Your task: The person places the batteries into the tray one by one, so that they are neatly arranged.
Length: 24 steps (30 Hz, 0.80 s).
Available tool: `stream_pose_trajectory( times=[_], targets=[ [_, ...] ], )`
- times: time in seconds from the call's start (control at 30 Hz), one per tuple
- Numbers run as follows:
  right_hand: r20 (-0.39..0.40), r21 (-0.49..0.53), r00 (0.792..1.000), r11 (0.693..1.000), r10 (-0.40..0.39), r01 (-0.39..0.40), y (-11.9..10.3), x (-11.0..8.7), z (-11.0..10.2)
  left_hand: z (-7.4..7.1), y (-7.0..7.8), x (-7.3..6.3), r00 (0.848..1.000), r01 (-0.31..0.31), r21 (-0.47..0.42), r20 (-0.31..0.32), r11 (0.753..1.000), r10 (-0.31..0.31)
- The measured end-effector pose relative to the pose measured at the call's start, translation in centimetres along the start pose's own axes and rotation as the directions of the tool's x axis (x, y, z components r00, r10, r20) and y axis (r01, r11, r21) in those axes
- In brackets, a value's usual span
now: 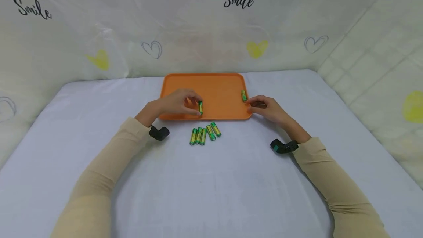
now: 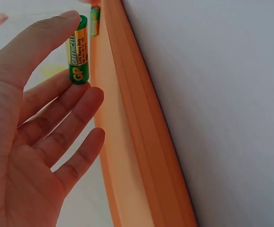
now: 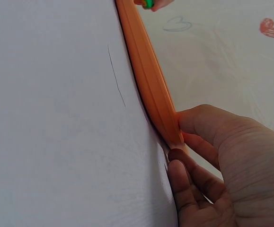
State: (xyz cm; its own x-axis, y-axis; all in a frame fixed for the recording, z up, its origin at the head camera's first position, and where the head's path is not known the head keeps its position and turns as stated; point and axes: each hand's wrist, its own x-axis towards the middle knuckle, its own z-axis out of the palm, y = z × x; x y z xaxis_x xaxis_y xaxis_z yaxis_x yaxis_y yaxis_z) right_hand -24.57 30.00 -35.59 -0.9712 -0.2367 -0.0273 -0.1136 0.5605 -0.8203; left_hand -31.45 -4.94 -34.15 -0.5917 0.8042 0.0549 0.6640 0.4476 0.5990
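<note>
My left hand (image 1: 178, 102) pinches a green and yellow AA battery (image 2: 78, 49) by its two ends, between thumb and a fingertip. It holds the battery lengthwise over the front part of an orange tray (image 1: 218, 87); the other fingers are spread loosely below in the left wrist view. At the tray's front right corner, my right hand (image 1: 267, 109) grips the rim, with thumb and fingertips at the edge in the right wrist view. Another battery (image 1: 243, 96) lies inside the tray along its right side, just beyond the right fingertips.
Several more batteries (image 1: 199, 136) lie in a loose row on the white tablecloth (image 1: 205, 186), in front of the tray. Behind the table hangs a pale sheet (image 1: 198, 21) printed with hearts and lettering. Each wrist wears a black device (image 1: 283, 146).
</note>
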Motion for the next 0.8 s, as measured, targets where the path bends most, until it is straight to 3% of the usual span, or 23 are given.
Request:
stream_pose_trajectory(
  times=[0.17, 0.4, 0.8],
  targets=[
    [-0.003, -0.003, 1.000, 1.000, -0.003, 0.003, 1.7, 0.8, 0.0, 0.0, 0.0, 0.8, 1.000, 0.025, 0.001, -0.009, 1.000, -0.025],
    [-0.003, 0.006, 1.000, 1.000, -0.001, 0.001, 1.8, 1.0, -0.1, 0.0, 0.1, 2.1, 0.998, 0.057, -0.018, -0.037, 0.998, -0.058],
    [0.001, 0.007, 1.000, 0.999, 0.032, -0.032, 1.6, 1.1, -0.2, 0.2, 0.2, 4.3, 0.997, 0.035, -0.046, -0.067, 0.998, -0.038]
  ],
)
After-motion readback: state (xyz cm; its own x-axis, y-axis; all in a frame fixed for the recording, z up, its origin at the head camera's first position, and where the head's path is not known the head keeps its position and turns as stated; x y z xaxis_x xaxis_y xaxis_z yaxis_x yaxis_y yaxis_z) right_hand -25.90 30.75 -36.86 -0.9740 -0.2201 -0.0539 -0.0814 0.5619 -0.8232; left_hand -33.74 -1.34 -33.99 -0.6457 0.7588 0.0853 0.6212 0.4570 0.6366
